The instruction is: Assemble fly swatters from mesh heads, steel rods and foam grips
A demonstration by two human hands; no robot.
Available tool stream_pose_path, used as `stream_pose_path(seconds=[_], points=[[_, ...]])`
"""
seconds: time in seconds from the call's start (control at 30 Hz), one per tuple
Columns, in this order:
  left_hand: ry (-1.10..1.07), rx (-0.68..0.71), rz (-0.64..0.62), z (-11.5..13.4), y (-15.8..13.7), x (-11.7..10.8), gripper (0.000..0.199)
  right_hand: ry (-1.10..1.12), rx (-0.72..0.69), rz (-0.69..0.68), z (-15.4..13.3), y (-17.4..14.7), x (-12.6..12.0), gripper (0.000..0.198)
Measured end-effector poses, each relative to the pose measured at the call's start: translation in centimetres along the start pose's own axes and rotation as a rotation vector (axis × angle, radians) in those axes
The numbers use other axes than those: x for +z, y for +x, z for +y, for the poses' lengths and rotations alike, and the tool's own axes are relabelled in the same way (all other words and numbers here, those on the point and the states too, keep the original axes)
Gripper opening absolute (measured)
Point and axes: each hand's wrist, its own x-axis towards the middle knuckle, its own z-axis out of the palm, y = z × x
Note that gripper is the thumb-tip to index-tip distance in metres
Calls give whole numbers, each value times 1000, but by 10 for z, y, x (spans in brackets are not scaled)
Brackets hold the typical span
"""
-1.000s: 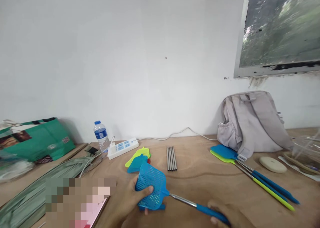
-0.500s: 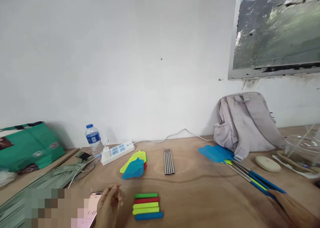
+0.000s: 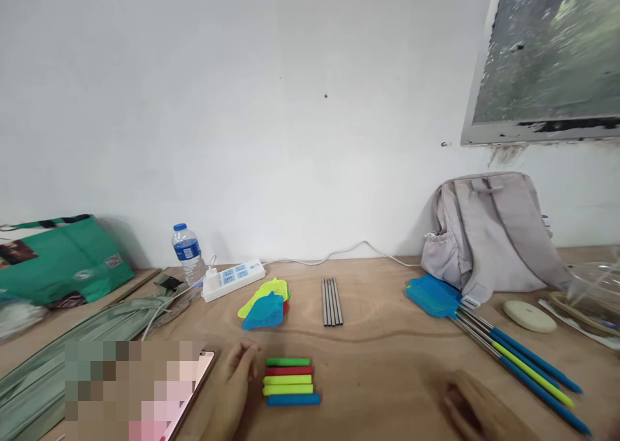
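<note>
Soft, fairly bright light is spreading evenly over the pale wall (image 3: 310,150); faint shadows are falling on it beside the backpack (image 3: 504,234) and the green bag (image 3: 62,257); whitish glints are mottling the window pane (image 3: 547,66). The right hand (image 3: 477,405) is blurring; coarse mosaic (image 3: 121,389) is masking the lower left; the wide lens is stretching the edges.

Right hand (image 3: 479,402) blurred, phone (image 3: 205,365) mostly pixelated, green bag (image 3: 62,266) cut by left edge, window (image 3: 547,66) cropped top-right
</note>
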Motion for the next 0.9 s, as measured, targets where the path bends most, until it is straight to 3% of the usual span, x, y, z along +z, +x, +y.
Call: stream_pose_path(seconds=[0.17,0.27,0.33,0.53,0.77,0.9], points=[[271,116,-185,8,-6,9,25,182,-110,-121,-69,32,30,21],[367,180,-191,6,-1,7,23,350,-159,-179,-99,79,39,14],[409,220,-181,3,2,4,20,408,-209,-128,-111,110,47,13],[555,344,-248,1,3,1,14,368,-295,-103,-115,157,76,16],[717,499,-385,14,-8,10,16,195,-434,-212,-116,152,72,21],[846,596,-595,21,-20,17,17,143,-394,-231,-119,149,68,16]])
